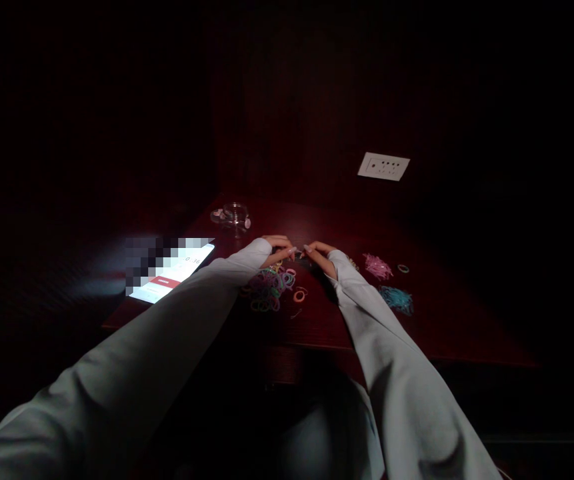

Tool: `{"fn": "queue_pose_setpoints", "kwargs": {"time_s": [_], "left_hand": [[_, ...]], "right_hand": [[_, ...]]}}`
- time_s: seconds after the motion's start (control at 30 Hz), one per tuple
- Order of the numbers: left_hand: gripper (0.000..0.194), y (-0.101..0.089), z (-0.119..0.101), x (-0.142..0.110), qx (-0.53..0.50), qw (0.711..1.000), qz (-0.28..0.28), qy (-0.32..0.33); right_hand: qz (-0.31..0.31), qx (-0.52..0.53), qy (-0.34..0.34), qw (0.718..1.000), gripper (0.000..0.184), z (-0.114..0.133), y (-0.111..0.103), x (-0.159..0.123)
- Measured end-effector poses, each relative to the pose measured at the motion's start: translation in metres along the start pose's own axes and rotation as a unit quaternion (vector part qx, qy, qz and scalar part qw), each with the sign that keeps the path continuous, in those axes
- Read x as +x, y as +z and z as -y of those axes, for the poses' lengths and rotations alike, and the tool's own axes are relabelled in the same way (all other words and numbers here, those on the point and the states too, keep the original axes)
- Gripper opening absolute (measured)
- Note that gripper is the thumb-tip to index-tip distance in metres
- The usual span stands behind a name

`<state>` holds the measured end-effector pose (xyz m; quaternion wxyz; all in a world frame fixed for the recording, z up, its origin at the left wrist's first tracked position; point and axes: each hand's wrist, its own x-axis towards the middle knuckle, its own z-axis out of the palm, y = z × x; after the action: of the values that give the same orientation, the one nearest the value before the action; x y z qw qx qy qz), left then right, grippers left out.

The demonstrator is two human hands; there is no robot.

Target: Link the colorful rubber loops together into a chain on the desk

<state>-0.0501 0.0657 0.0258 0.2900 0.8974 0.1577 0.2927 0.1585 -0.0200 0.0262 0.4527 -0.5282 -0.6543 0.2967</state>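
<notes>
My left hand (279, 248) and my right hand (321, 253) meet fingertip to fingertip above the dark red table (311, 330). Each has thumb and fingers pinched together; what lies between them is too small and dark to name. Just below my left hand is a loose pile of pastel hair ties (269, 291), purple, green and yellow. An orange hair tie (299, 295) lies apart at its right edge. Beyond my right wrist sit a bunch of pink strands (378, 266) and a bunch of teal strands (397, 300), seemingly thin elastic bands.
A lit phone (167, 275) lies at the table's left edge. A clear jar (235, 213) stands at the back left with small pale pieces beside it. One small multicoloured ring (403, 269) lies at the right. A white wall socket (383, 167) is behind. Surroundings are very dark.
</notes>
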Motion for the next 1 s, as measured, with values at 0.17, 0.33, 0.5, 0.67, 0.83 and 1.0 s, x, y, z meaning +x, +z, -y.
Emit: {"fn": "queue_pose_setpoints", "kwargs": {"time_s": [0.17, 0.33, 0.5, 0.67, 0.83, 1.0], "left_hand": [[0.036, 0.003, 0.006, 0.000, 0.016, 1.000, 0.001, -0.009], [0.041, 0.006, 0.011, 0.001, 0.020, 1.000, 0.007, 0.004], [0.046, 0.006, 0.008, 0.000, 0.015, 1.000, -0.005, 0.002], [0.046, 0.005, 0.007, 0.000, 0.017, 0.999, -0.025, -0.021], [0.051, 0.004, 0.010, 0.001, 0.030, 0.997, -0.055, -0.033], [0.048, 0.001, 0.012, 0.003, 0.035, 0.998, -0.039, -0.037]], "right_hand": [[0.017, 0.005, 0.005, 1.000, 0.055, -0.006, 0.005, 0.001], [0.030, -0.007, -0.002, 1.000, 0.058, -0.008, 0.009, 0.001], [0.020, -0.016, -0.012, 1.000, 0.060, -0.007, 0.004, 0.003], [0.005, -0.049, -0.015, 0.999, 0.062, -0.010, 0.002, 0.005], [-0.077, -0.213, -0.047, 0.973, 0.045, 0.004, -0.015, -0.007], [-0.359, -0.476, 0.036, 0.802, 0.036, 0.005, -0.065, -0.032]]}}
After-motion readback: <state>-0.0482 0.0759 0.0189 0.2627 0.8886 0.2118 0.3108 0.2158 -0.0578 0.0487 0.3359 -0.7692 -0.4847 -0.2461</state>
